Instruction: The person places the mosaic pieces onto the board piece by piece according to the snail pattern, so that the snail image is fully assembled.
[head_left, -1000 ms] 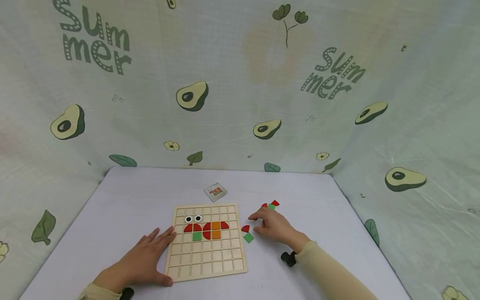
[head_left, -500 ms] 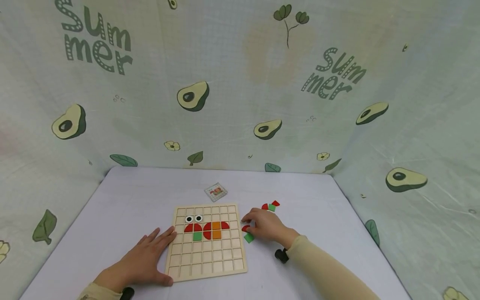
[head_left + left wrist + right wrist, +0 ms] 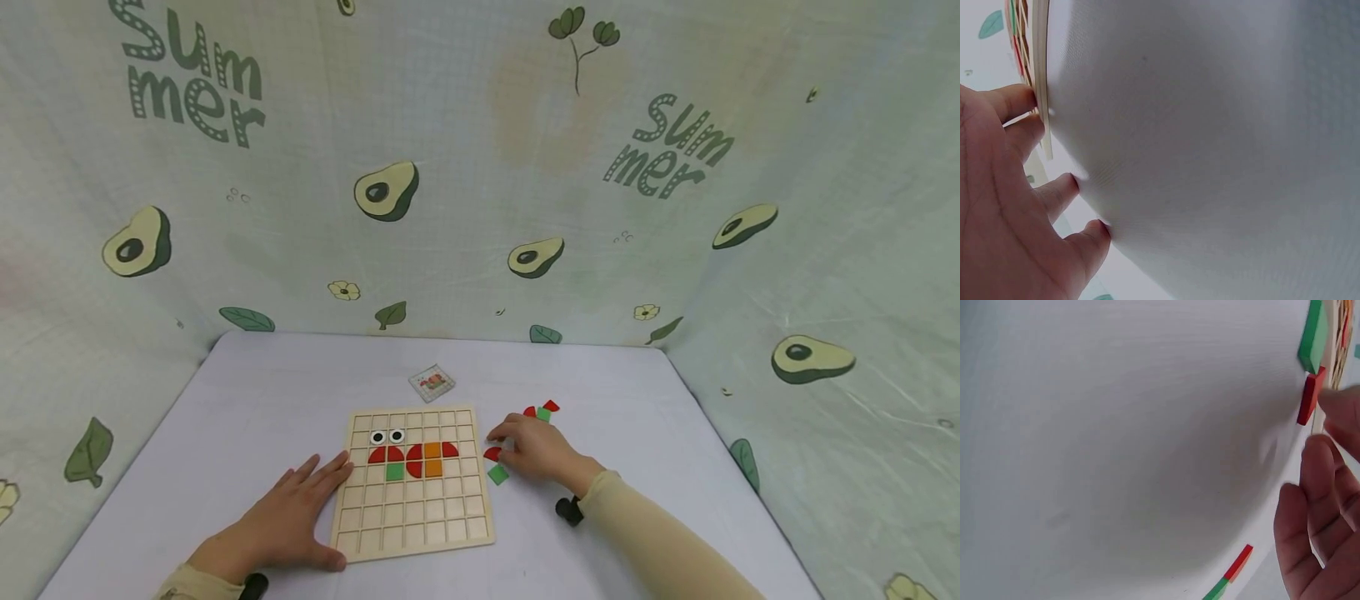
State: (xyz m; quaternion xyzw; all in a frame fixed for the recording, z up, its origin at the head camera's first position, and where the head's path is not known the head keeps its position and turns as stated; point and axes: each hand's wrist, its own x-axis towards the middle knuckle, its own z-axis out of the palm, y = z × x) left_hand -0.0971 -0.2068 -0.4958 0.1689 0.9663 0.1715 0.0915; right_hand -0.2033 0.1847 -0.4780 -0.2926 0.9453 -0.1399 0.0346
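Note:
A wooden grid board point(image 3: 415, 532) lies on the table. My left hand point(image 3: 288, 521) rests along its left edge, fingers spread; in the left wrist view, fingertips touch the side of the board. Set in its cells are two eye pieces point(image 3: 387, 437) and several red, orange and green pieces. Right of the board, my right hand point(image 3: 543, 454) hovers with thumb and fingers apart at a red quarter-circle piece point(image 3: 492, 454). In the right wrist view the thumb is close to that piece; whether it touches cannot be told. A green square point(image 3: 498, 475) lies just below it.
Behind the right hand lie a red quarter-circle point(image 3: 529, 412), a green square point(image 3: 543, 414) and another red piece point(image 3: 551, 406). A small pattern card point(image 3: 432, 383) sits beyond the board. Printed cloth point(image 3: 465, 208) hangs around the table point(image 3: 262, 392).
My right hand has moved left to the red quarter-circle piece, then shifted very slightly back over the last half second. The left hand and the pieces on the board stay put.

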